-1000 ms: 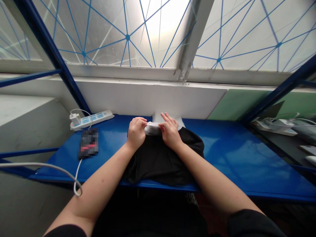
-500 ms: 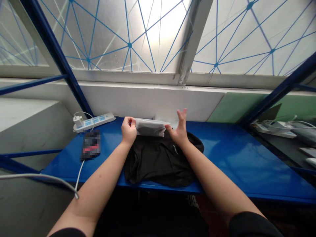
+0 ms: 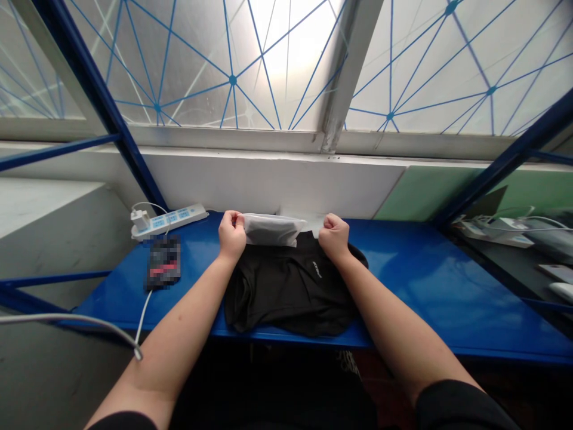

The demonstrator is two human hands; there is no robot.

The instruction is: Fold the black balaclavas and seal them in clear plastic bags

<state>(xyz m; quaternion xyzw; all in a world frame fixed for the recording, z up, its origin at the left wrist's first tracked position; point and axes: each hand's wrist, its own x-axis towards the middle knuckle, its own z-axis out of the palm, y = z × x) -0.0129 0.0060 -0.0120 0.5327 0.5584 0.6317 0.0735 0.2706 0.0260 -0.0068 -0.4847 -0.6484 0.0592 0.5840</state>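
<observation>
The right hand (image 3: 333, 236) has closed from spread fingers into a fist on the end of a clear plastic bag (image 3: 271, 230), and the left hand (image 3: 231, 235) pinches the other end. Just below the hands, a black shirt (image 3: 286, 292) lies folded outside the bag on a blue shelf (image 3: 425, 280).

A wide stretch of the blue shelf (image 3: 425, 275) gives the right hand (image 3: 334, 237) room to pass rightward, while the left hand (image 3: 231, 236) has less, with a pixelated dark object (image 3: 163, 263) and a power strip (image 3: 168, 222) close by on that side. The white wall (image 3: 268, 182) stands straight ahead of both hands, and the plastic packet (image 3: 271, 230) and black shirt (image 3: 286, 286) lie between them.
</observation>
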